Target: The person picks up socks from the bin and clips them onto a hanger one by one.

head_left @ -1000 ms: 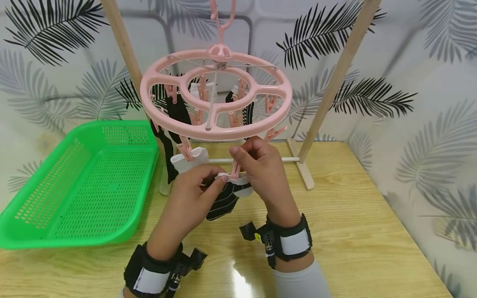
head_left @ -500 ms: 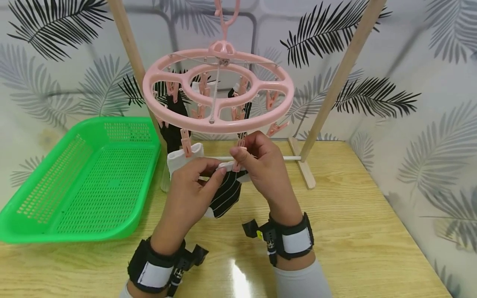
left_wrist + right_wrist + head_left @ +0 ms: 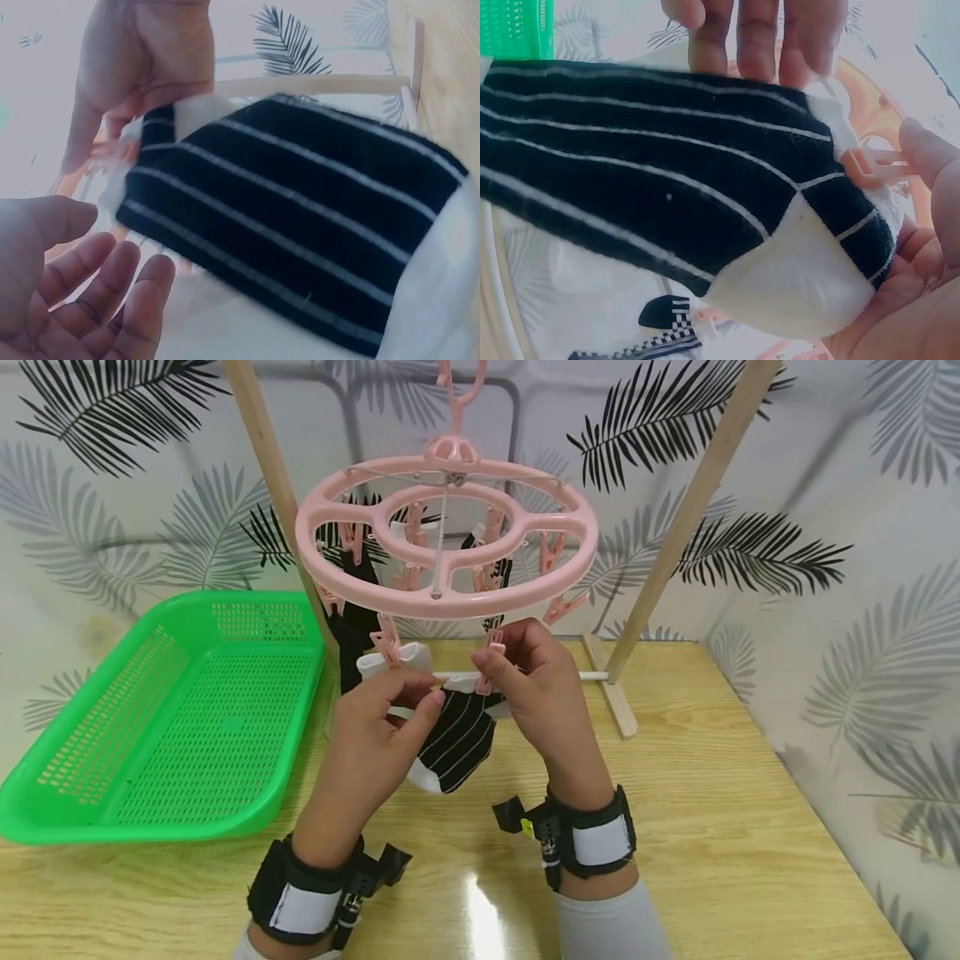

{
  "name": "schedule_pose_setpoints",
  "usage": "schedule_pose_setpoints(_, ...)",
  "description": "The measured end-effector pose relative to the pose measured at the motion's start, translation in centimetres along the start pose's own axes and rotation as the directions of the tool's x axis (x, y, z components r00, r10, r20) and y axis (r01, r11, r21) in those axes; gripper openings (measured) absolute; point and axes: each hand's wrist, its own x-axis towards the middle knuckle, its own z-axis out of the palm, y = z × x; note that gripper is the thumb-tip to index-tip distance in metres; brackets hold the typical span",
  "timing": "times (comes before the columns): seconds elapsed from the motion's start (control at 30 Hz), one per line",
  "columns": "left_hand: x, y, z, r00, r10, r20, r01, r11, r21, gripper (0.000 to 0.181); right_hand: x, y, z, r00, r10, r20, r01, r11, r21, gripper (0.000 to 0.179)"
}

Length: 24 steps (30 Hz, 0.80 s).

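A black sock with white stripes and a white heel and toe (image 3: 457, 735) hangs below the front of a round pink drying hanger (image 3: 450, 604). A pink clothespin (image 3: 866, 166) sits on its white cuff in the right wrist view. My right hand (image 3: 542, 697) pinches that clothespin, its thumb on the near face. My left hand (image 3: 375, 718) is close beside the cuff; in the left wrist view its thumb and fingers (image 3: 120, 274) are parted with nothing between them. Left of the striped sock, another clothespin (image 3: 387, 642) holds a white sock (image 3: 415, 655).
A green plastic basket (image 3: 296, 735) stands at the left on the wooden table (image 3: 712, 810). Wooden posts (image 3: 693, 502) flank the hanger. A black garment (image 3: 351, 647) and a checkered sock (image 3: 667, 330) hang farther back, among several dangling clothespins.
My left thumb and fingers have let go of the sock's cuff and drawn slightly left. My right hand has kept its pinch on the clothespin and risen a little with the sock.
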Motion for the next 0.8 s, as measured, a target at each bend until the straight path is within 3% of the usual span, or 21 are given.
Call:
schedule_pose_setpoints(0.23, -0.1, -0.3, -1.2, 0.999, -0.011, -0.052, 0.014, 0.998, 0.062, 0.016, 0.1, 0.2, -1.3, 0.999, -0.012, -0.053, 0.009, 0.998, -0.063, 0.017)
schedule_pose_setpoints(0.43, 0.0, -0.4, -1.4, 0.998, -0.044, -0.035, 0.046, 0.997, 0.064, 0.015, 0.0, 0.2, -1.8, 0.994, 0.012, -0.112, -0.027, 0.991, -0.134, 0.020)
schedule_pose_setpoints(0.6, 0.1, -0.5, -1.5, 0.998, -0.060, -0.027, 0.062, 0.996, 0.063, 0.014, 0.1, 0.4, -1.9, 0.992, -0.029, -0.125, 0.002, 0.977, -0.213, 0.020)
schedule_pose_setpoints(0.8, 0.0, -0.8, -1.7, 0.998, -0.062, -0.023, 0.063, 0.995, 0.073, 0.014, 0.3, 0.7, -2.3, 0.984, -0.045, -0.171, 0.004, 0.973, -0.233, 0.020)
